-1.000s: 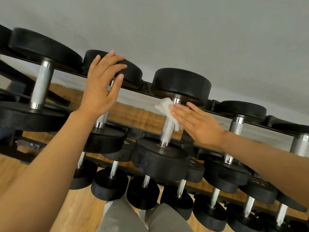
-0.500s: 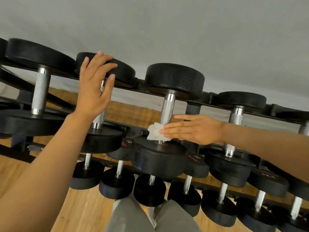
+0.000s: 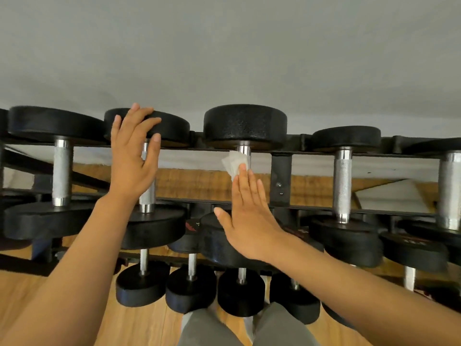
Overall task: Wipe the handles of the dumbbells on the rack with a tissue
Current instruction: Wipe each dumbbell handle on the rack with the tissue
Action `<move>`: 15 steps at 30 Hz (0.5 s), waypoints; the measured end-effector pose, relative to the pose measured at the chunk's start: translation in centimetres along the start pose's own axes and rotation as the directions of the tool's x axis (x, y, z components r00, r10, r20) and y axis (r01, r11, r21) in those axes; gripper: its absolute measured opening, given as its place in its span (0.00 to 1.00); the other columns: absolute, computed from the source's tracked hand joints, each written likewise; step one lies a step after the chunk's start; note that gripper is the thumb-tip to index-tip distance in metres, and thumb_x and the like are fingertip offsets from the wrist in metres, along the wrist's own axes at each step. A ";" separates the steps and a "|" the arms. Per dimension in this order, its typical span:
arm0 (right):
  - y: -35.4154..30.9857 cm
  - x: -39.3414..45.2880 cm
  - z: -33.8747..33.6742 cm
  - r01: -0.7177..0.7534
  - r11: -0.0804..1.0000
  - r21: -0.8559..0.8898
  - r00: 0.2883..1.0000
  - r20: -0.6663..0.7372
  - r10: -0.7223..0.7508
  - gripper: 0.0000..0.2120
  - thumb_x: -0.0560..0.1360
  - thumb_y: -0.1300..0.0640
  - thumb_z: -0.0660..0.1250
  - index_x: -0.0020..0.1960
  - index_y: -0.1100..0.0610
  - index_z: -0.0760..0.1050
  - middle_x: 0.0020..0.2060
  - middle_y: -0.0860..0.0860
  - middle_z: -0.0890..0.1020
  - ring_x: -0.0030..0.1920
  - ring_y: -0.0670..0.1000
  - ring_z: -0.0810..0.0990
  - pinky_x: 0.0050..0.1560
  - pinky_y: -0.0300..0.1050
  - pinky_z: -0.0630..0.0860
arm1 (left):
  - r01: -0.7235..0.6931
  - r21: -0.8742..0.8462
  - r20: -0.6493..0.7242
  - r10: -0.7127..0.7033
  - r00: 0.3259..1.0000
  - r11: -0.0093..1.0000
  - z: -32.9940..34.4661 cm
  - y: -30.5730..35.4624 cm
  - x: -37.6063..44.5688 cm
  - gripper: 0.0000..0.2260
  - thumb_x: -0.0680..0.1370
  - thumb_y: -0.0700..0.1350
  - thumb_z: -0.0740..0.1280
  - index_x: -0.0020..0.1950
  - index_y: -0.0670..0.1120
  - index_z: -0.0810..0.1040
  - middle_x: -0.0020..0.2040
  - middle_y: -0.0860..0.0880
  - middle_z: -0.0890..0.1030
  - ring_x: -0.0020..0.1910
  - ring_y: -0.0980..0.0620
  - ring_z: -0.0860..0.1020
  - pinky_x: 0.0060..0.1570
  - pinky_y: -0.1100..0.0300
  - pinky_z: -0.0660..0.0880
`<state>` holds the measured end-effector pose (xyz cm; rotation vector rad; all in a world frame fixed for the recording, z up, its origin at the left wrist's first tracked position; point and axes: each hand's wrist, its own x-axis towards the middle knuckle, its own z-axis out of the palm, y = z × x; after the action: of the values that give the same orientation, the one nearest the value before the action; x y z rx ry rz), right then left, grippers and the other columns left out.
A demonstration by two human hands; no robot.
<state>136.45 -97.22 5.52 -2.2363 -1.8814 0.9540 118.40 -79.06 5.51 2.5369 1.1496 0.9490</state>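
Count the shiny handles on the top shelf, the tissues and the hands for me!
Handles: 5
Tissue: 1
Hands: 2
Total: 8

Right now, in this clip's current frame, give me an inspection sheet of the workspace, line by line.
Surface: black rack against a grey wall, dumbbells on upper and lower tiers.
Job's things: white tissue pressed to the top of the centre dumbbell handle; handle mostly hidden behind the hand.
Clutter: nothing seen.
Hands: right hand flat, fingers straight, pressing the tissue; left hand open, fingertips on the neighbouring dumbbell head.
Cables: nothing seen.
Surroundings: wooden floor; grey trouser legs below.
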 end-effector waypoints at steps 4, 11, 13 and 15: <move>-3.7 1.4 0.8 -0.255 0.954 0.156 0.961 -0.068 0.268 0.39 0.82 0.39 0.43 0.73 0.64 0.24 0.70 0.60 0.23 0.72 0.57 0.24 0.73 0.51 0.27 | -0.026 0.031 0.071 0.024 0.997 0.999 -0.7 0.0 0.0 0.17 0.84 0.44 0.58 0.70 0.40 0.73 0.73 0.43 0.71 0.79 0.48 0.59 0.79 0.49 0.48; -6.7 4.5 1.3 -0.422 0.836 0.350 0.794 -0.303 0.528 0.39 0.82 0.42 0.48 0.75 0.65 0.28 0.74 0.61 0.30 0.75 0.58 0.28 0.73 0.52 0.27 | -0.242 0.122 0.199 0.215 0.956 0.963 -2.9 -1.9 1.6 0.18 0.83 0.46 0.59 0.70 0.39 0.73 0.72 0.43 0.73 0.75 0.45 0.67 0.74 0.47 0.60; -7.5 5.6 1.7 -0.404 0.815 0.417 0.726 -0.396 0.562 0.38 0.82 0.44 0.50 0.76 0.65 0.33 0.76 0.61 0.33 0.75 0.56 0.30 0.74 0.50 0.29 | -0.328 0.097 0.251 0.296 0.922 0.940 -3.6 -3.0 2.3 0.19 0.83 0.46 0.60 0.70 0.39 0.74 0.72 0.42 0.73 0.73 0.44 0.68 0.72 0.44 0.64; -8.5 6.7 2.0 -0.350 0.784 0.512 0.629 -0.492 0.602 0.38 0.82 0.46 0.55 0.77 0.66 0.38 0.77 0.61 0.37 0.77 0.55 0.34 0.76 0.49 0.33 | -0.398 0.065 0.304 0.362 0.881 0.915 -4.2 -4.0 3.1 0.19 0.83 0.47 0.59 0.70 0.38 0.73 0.72 0.42 0.73 0.73 0.43 0.69 0.70 0.41 0.66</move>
<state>128.50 -89.66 4.75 -2.4157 -0.7326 0.4096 114.87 -74.41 8.49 2.9474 0.6567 0.5585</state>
